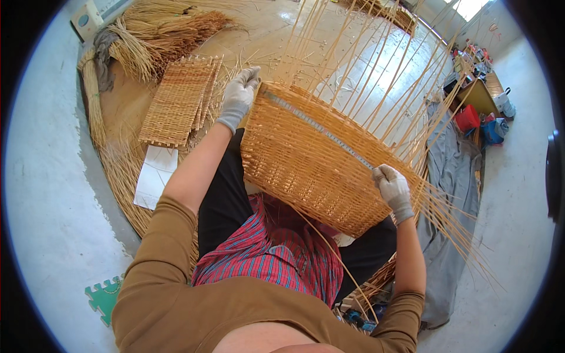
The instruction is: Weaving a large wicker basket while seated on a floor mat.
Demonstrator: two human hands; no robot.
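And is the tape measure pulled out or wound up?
Pulled out: the tape stretches in a line across the woven piece, between the left hand and the right hand.

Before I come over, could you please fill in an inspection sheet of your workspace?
Surface: tan floor, with loose wicker bits scattered on it.
Job's things: large wicker weaving over the lap, long rods sticking out from its far edge and right end; measuring tape laid across it.
Clutter: smaller woven wicker panels stacked at left, white paper sheet beside them, wicker bundles beyond.
Hands: both gloved; left hand at the weaving's upper left corner, its grip unclear; right hand curled at the tape's right end.
Cables: nothing seen.
Surroundings: pale wall at left; grey sheet and red container at right.
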